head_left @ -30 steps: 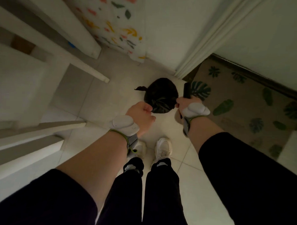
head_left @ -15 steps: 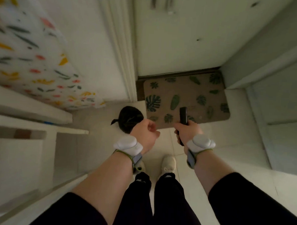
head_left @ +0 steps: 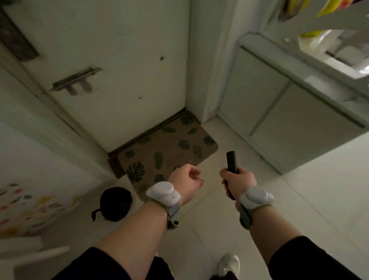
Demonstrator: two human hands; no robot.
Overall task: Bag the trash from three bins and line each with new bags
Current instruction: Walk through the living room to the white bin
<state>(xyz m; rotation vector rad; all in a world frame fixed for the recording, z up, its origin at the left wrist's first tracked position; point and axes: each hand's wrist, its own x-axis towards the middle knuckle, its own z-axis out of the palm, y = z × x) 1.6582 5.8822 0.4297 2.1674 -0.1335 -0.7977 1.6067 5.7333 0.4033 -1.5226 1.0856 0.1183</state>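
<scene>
So the tied black trash bag [head_left: 115, 204] is sitting on the pale tile floor [head_left: 302, 206], low and to the left, right next to the corner of the leaf-print doormat [head_left: 168, 147] and close to the wall with the colourful leaf pattern [head_left: 20, 205]. Neither hand is touching it. Its knotted tail sticks out on the lower left side.

The left hand [head_left: 186, 181] hovers over the near edge of the mat, up and to the right of the bag, fingers curled into a loose fist with nothing in it. The right hand [head_left: 237, 181] is further right, well apart from the bag, wrapped around a dark roll [head_left: 231, 162] that pokes up out of the fist; probably a roll of bags, but it's too dim to be sure. Both wrists have white strapped-on devices.

The mat lies against a closed white door [head_left: 111, 64], and a white cabinet [head_left: 285, 114] runs along the right. One white shoe [head_left: 229, 265] shows at the bottom.
</scene>
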